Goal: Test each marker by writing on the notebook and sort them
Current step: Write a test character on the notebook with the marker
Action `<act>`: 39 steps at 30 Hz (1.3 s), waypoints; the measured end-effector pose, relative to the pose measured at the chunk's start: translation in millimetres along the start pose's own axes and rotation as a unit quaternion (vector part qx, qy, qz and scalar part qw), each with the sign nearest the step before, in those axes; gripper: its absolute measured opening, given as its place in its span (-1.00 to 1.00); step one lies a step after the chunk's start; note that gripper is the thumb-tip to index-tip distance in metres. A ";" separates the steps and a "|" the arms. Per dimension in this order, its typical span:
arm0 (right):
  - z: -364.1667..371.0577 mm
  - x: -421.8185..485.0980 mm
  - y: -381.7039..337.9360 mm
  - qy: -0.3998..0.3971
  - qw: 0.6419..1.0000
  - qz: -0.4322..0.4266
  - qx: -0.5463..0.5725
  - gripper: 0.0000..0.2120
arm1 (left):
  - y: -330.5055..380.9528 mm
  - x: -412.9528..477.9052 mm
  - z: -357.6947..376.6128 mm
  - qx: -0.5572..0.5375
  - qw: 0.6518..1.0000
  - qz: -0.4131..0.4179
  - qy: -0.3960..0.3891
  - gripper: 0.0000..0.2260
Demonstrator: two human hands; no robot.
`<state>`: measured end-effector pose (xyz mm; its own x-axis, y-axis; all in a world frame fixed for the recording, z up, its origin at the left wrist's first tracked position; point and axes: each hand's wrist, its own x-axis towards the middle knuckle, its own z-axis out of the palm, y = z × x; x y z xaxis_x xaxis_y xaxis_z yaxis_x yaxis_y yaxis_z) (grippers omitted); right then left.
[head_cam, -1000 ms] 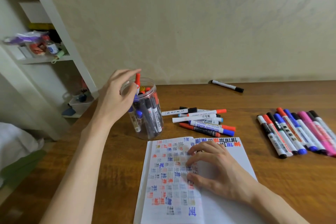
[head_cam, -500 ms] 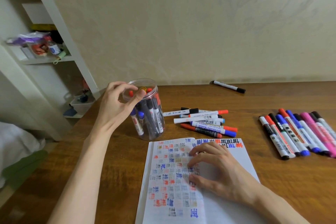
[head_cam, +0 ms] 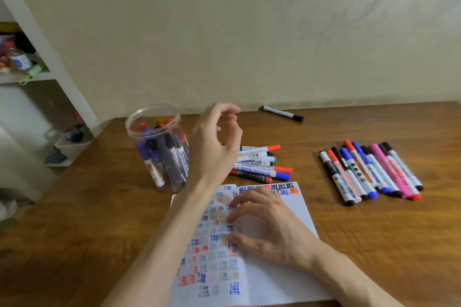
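Note:
A clear plastic jar (head_cam: 159, 149) holding several markers stands upright on the wooden table (head_cam: 87, 219). My left hand (head_cam: 217, 142) hovers to the right of the jar, above a loose pile of markers (head_cam: 259, 164), its fingers loosely curled and holding nothing. The open notebook (head_cam: 272, 269), its left page covered in coloured test marks, lies in front of me. My right hand (head_cam: 269, 227) rests on the notebook with its fingertips pressing the page. A row of sorted markers (head_cam: 369, 172) lies at the right.
A single black-capped marker (head_cam: 283, 113) lies near the wall at the back of the table. A white shelf unit (head_cam: 32, 67) with small items stands to the left of the table.
My left hand has dropped the red marker into the jar, let go and moved right, away from the jar toward the marker pile. My right hand stays on the notebook.

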<state>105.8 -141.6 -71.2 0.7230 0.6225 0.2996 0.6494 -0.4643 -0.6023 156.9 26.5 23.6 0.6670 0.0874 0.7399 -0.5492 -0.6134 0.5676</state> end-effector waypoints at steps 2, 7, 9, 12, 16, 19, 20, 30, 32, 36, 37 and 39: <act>-1.3 -0.2 -0.3 0.000 1.000 -0.003 -0.004 -0.70 | -5.4 10.5 34.6 -0.032 0.991 -0.081 -0.098 -0.81; -9.9 -3.4 5.1 0.031 0.999 0.006 0.015 -0.70 | -41.8 43.7 110.3 -0.070 0.953 -0.166 -0.245 -0.68; -20.5 -4.5 12.9 0.067 0.997 0.030 0.017 -0.70 | -60.7 53.1 133.2 -0.047 0.949 -0.160 -0.266 -0.66; -44.1 -7.8 31.9 0.131 0.986 0.103 -0.012 -0.71 | -87.8 66.0 158.1 -0.015 0.944 -0.159 -0.289 -0.66; -63.2 -15.1 55.6 0.206 0.963 0.176 -0.013 -0.72 | -109.4 80.6 184.5 0.062 0.941 -0.114 -0.311 -0.60; -64.7 -15.1 64.4 0.241 0.947 0.211 0.009 -0.67 | -115.0 90.3 199.2 0.143 0.925 -0.085 -0.341 -0.55; -64.4 -14.8 66.2 0.245 0.945 0.218 0.011 -0.67 | -118.5 93.6 203.0 0.168 0.919 -0.068 -0.349 -0.55; -63.6 -11.3 65.1 0.261 0.942 0.210 -0.007 -0.68 | -135.5 104.1 214.5 0.212 0.926 0.003 -0.312 -0.83; -63.9 -10.9 64.0 0.266 0.941 0.208 -0.009 -0.68 | -128.6 99.3 207.1 0.172 0.943 0.010 -0.286 -0.85; -64.7 -9.0 59.7 0.274 0.940 0.203 -0.016 -0.67 | -104.4 86.9 181.0 0.129 0.958 0.055 -0.252 -0.85; -64.9 -8.8 58.0 0.275 0.940 0.201 -0.016 -0.66 | -97.9 83.6 172.3 0.117 0.961 0.064 -0.242 -0.85; -65.3 -9.1 54.6 0.280 0.939 0.199 -0.011 -0.65 | -82.8 75.0 151.2 0.094 0.969 0.069 -0.217 -0.85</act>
<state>150.0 -213.8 -58.5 0.9166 -0.0289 0.3988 0.3012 -0.6062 -0.7361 328.5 -34.8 -22.5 0.7657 -0.3194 0.5584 -0.5735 -0.7321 0.3676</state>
